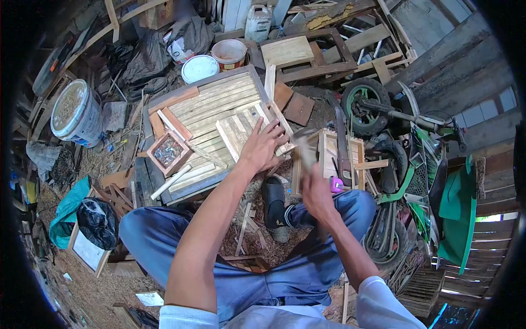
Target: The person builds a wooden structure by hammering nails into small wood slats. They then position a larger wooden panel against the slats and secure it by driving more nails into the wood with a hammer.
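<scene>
A small slatted wooden piece (236, 131) with raised side boards rests at an angle on a larger slatted wooden panel (219, 101). My left hand (261, 145) lies on its right part, fingers spread towards its right edge board. My right hand (318, 193) is wrapped round the handle of a hammer (307, 151), which is blurred; the hammer's head is beside the right end of the small piece. Left of the small piece, a wooden box (169, 153) holds many small metal pieces, probably nails.
A wooden tool box (359, 148) with a saw (342, 148) and a pink tape measure (336, 185) stands right of the hammer. Buckets (200, 69) are behind the panel. A small green motorbike (411, 164) is at the right. A filled bucket (76, 112) stands left.
</scene>
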`<state>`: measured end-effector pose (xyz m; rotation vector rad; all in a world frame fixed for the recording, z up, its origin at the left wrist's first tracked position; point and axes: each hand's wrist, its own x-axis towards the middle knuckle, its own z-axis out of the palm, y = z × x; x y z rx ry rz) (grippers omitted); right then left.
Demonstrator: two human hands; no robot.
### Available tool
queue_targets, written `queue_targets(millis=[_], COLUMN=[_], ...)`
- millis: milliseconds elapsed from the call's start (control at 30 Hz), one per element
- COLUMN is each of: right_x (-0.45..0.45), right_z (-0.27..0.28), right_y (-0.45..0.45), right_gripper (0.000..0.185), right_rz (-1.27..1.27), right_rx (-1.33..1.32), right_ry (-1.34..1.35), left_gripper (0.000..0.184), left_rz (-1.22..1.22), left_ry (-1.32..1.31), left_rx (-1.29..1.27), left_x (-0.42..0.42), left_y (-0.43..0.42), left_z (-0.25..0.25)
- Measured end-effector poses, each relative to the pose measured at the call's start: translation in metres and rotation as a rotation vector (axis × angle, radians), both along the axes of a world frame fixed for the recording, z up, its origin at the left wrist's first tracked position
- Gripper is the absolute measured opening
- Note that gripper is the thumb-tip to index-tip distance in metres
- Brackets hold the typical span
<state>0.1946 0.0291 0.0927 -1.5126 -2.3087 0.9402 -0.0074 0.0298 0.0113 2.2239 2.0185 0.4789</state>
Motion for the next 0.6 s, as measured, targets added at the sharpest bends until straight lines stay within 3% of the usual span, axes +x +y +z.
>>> queue_targets(millis=[67, 100, 200, 333, 367, 467, 500, 600], right_x=[0.012, 0.015, -0.002, 0.012, 0.018, 0.002, -0.002, 0.014], right_z=[-0.027, -0.027, 0.019, -0.033, -0.036, 0.015, 0.019, -0.035], right_y=[0.008, 0.010, 0.001, 0.010, 0.015, 0.009, 0.006, 0.013], right_gripper=[0.023, 0.024, 0.021, 0.024, 0.024, 0.021, 0.019, 0.023], right_rz=[0.137, 0.155, -0.037, 0.121, 0.148, 0.009, -0.031, 0.118], right_rx=[0.040, 0.056, -0.020, 0.109, 0.088, -0.045, 0.021, 0.097], right_ry=[-0.099, 0.000, 0.082, -0.096, -0.027, 0.011, 0.089, -0.081], left_gripper=[0.058, 0.060, 0.058, 0.058, 0.058, 0.059, 0.059, 0.060], left_rz=[-0.002, 0.003, 0.002, -0.002, -0.004, -0.002, 0.000, -0.001], left_ry=[0.027, 0.039, -0.036, -0.009, 0.006, -0.020, -0.031, -0.016], left_rx=[0.001, -0.001, 0.038, -0.018, -0.015, 0.016, 0.020, 0.022], left_x=[0.000, 0.000, -0.002, 0.000, 0.001, -0.001, -0.001, 0.000], left_y=[0.004, 0.004, 0.003, 0.001, 0.002, 0.003, 0.002, 0.002], left_z=[0.004, 0.005, -0.005, 0.009, 0.008, -0.003, -0.001, 0.003])
